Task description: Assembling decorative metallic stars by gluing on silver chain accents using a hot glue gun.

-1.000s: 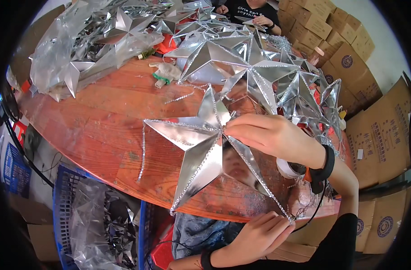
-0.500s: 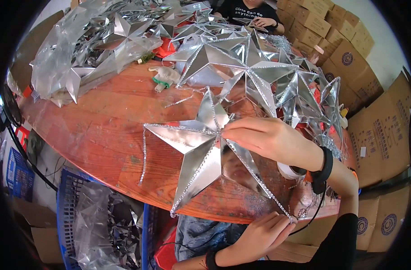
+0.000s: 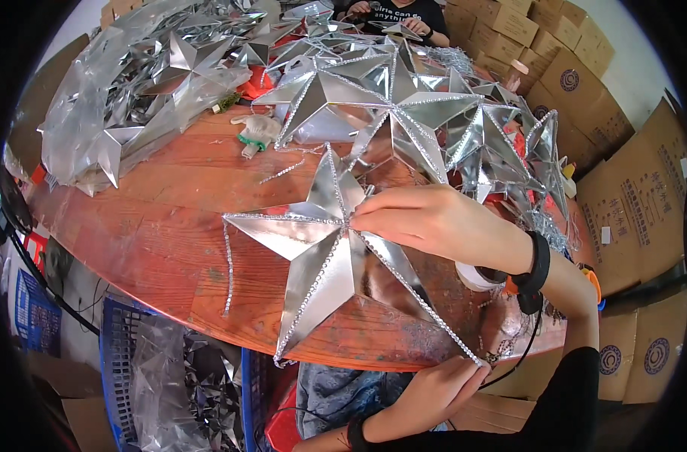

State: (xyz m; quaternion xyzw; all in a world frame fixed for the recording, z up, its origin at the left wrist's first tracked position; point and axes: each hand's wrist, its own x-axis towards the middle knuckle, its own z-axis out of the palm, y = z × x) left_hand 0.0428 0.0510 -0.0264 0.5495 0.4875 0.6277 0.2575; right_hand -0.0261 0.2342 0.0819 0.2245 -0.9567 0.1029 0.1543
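Note:
A silver five-pointed star (image 3: 318, 275) with a mirror-like surface lies on the table, sparkling rhinestone chain (image 3: 326, 265) running along its ridges. My right hand (image 3: 415, 218) reaches in from the right, its thumb and fingertips pinched together at the star's centre, where the chain meets them. Low on the right, my left hand (image 3: 447, 386) pinches the far end of a chain strand (image 3: 422, 303), stretched straight from the centre along the lower right ridge and past the star's tip. Another loose chain end (image 3: 228, 271) hangs off the left point onto the wood.
Finished-looking silver stars (image 3: 426, 113) crowd the table's far side. Plastic bags of silver stars (image 3: 80, 128) lie far left, near a pale glove (image 3: 257, 129). A white tape roll (image 3: 475, 277) sits beside my right wrist. Blue baskets (image 3: 121, 361) stand below; cardboard boxes (image 3: 637, 196) line the right.
The whole view has shifted slightly left. My hands keep nearly the same hold on the star and chain. Across the table, another person's hands have moved, one now raised with something dark.

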